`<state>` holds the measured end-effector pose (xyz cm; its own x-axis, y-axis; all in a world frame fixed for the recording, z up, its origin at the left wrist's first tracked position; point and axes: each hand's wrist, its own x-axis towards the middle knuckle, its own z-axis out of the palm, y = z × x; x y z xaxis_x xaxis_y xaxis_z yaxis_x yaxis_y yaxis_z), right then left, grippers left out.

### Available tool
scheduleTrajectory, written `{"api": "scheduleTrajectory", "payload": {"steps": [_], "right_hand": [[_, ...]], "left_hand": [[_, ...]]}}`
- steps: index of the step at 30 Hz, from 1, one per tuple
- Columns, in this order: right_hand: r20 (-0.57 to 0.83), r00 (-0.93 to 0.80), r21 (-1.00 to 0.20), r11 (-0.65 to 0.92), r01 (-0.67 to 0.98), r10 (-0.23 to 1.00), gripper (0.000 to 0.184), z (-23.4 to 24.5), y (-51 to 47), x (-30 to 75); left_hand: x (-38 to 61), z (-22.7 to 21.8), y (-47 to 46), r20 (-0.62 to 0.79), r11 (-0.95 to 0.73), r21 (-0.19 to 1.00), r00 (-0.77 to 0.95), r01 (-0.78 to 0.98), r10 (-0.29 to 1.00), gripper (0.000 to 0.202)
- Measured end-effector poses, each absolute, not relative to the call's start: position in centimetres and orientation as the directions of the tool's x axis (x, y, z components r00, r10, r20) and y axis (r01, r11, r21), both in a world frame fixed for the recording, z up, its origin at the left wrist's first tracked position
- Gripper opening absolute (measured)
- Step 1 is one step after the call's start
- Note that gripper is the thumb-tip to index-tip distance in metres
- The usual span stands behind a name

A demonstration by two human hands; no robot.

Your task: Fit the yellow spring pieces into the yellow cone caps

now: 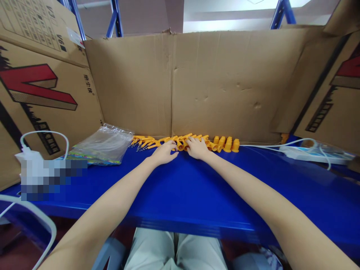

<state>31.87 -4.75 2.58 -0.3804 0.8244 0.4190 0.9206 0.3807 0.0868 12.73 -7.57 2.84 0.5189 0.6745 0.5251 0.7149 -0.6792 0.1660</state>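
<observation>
A row of small orange plastic pieces lies along the far side of the blue table, by the cardboard wall. My left hand is at the middle of the row, its thumb apart from its fingers and its fingertips by the orange cone-shaped pieces. Beside it, my right hand rests over the row with fingers spread, touching pieces partly hidden beneath it. To its right, several orange cup-like pieces stand upright. On the left are thin orange pieces with dark, spiral-like metal ends.
A blue table spans the front. Cardboard panels close off the back, with printed boxes at both sides. Clear plastic bags lie at left near a white charger. A white power strip and cables lie at right.
</observation>
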Motion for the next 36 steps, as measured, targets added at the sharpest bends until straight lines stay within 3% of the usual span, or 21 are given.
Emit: {"api": "scheduleTrajectory", "payload": {"steps": [2,5,8,12,15,20,23,27,36], "right_hand": [[0.332,-0.358,-0.033,0.39,0.92,0.873,0.034,4.0,-4.0,31.7],[0.193,-0.345,-0.349,0.393,0.851,0.919,0.027,6.8,-2.2,32.4],[0.322,-0.217,-0.551,0.369,0.749,0.922,0.029,8.9,-0.2,34.5],[0.434,0.264,-0.632,0.083,0.77,0.861,0.026,8.4,1.5,38.7],[0.434,0.416,-0.615,-0.074,0.785,0.799,0.03,6.0,1.7,41.6],[0.339,0.242,-0.412,-0.088,0.907,0.909,0.026,2.8,1.5,44.0],[0.324,0.223,-0.331,-0.111,0.937,0.919,0.027,2.5,1.5,44.1],[0.387,0.245,-0.316,-0.121,0.941,0.889,0.032,2.7,1.5,44.0],[0.336,0.314,-0.348,-0.192,0.918,0.888,0.031,3.1,1.5,43.7]], "left_hand": [[12.7,2.8,-7.5,0.515,-0.689,0.162,0.536,0.706,0.669,0.012],[12.6,2.9,-7.5,0.499,-0.696,0.153,0.553,0.702,0.668,0.012],[12.6,3.0,-7.5,0.489,-0.701,0.144,0.566,0.699,0.664,0.013],[12.7,3.1,-7.5,0.482,-0.697,0.142,0.566,0.703,0.668,0.012],[12.7,3.0,-7.5,0.475,-0.694,0.14,0.567,0.706,0.673,0.013],[12.8,2.9,-7.5,0.456,-0.703,0.137,0.586,0.698,0.67,0.013],[12.8,2.9,-7.5,0.439,-0.704,0.137,0.595,0.696,0.674,0.014],[12.8,2.9,-7.4,0.418,-0.701,0.13,0.602,0.701,0.68,0.015],[12.9,3.2,-7.8,0.406,-0.697,0.111,0.608,0.708,0.682,0.016]]}}
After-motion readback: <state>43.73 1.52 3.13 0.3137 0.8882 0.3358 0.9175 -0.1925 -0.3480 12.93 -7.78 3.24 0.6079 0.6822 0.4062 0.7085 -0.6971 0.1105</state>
